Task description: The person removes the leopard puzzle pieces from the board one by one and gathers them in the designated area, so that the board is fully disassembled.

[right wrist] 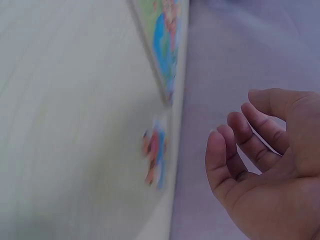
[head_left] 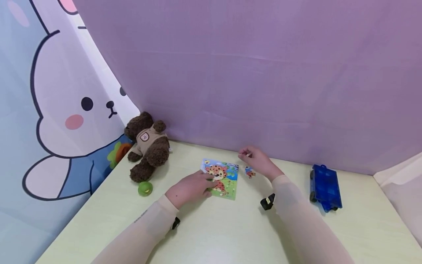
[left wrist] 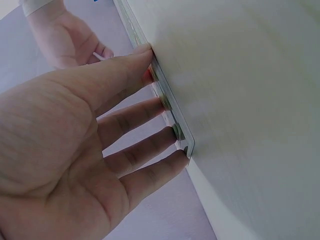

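A flat puzzle board point(head_left: 232, 183) with a spotted leopard picture lies on the table. My left hand point(head_left: 192, 189) rests on its left side, fingers fairly straight on the picture. In the left wrist view, the thumb point(left wrist: 142, 52) touches the board's edge. Just right of the board lies a small loose puzzle piece point(head_left: 250, 172) in blue and orange; it is blurred in the right wrist view. My right hand point(head_left: 258, 161) hovers above and beyond that piece, apart from it. Its fingers point(right wrist: 217, 155) are loosely bent, with nothing visible between them.
A brown teddy bear point(head_left: 150, 145) in a beige shirt leans in the back left corner. A round green toy point(head_left: 145, 189) sits below it. On the right stands a blue see-through toy cart point(head_left: 326, 187) with dark wheels. A purple cloth point(head_left: 230, 80) hangs behind the table.
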Demonstrator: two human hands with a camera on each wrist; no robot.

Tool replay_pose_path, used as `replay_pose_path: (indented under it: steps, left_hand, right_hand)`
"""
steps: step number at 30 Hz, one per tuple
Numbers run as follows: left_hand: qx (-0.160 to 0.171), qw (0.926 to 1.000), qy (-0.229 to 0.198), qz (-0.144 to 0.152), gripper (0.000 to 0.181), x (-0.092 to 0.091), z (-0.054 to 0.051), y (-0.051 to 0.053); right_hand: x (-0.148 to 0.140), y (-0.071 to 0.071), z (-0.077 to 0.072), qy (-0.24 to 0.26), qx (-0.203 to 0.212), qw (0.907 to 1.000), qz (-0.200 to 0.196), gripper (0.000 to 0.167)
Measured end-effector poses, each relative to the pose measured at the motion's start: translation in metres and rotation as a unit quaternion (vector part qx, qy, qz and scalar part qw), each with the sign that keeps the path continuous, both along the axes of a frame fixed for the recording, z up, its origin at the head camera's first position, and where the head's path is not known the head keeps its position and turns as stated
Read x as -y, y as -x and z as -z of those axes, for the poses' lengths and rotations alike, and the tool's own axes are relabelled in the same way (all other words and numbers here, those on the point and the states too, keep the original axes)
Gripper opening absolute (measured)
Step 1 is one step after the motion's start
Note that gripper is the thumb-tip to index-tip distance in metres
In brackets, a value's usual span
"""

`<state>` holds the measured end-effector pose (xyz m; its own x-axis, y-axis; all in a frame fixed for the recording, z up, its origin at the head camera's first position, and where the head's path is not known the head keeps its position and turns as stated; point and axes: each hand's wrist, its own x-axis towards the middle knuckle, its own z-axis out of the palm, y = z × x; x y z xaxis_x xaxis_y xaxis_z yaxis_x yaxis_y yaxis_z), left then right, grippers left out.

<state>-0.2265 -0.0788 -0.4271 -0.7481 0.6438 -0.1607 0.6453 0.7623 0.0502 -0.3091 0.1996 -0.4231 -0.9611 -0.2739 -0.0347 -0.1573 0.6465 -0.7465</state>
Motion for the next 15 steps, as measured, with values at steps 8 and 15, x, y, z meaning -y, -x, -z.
replay_pose_path:
  steps: [8,15]
  left_hand:
    - [0.000,1.0000,-0.006,-0.002,0.050,0.001,0.000,0.002]
    - [-0.009,0.9999,-0.010,0.009,0.049,0.001,0.000,0.002]
  right_hand:
    - [0.032,0.005,-0.003,0.028,-0.011,0.9989,-0.037,0.033]
    - [0.053,0.008,0.008,0.025,0.029,0.9968,-0.070,0.039]
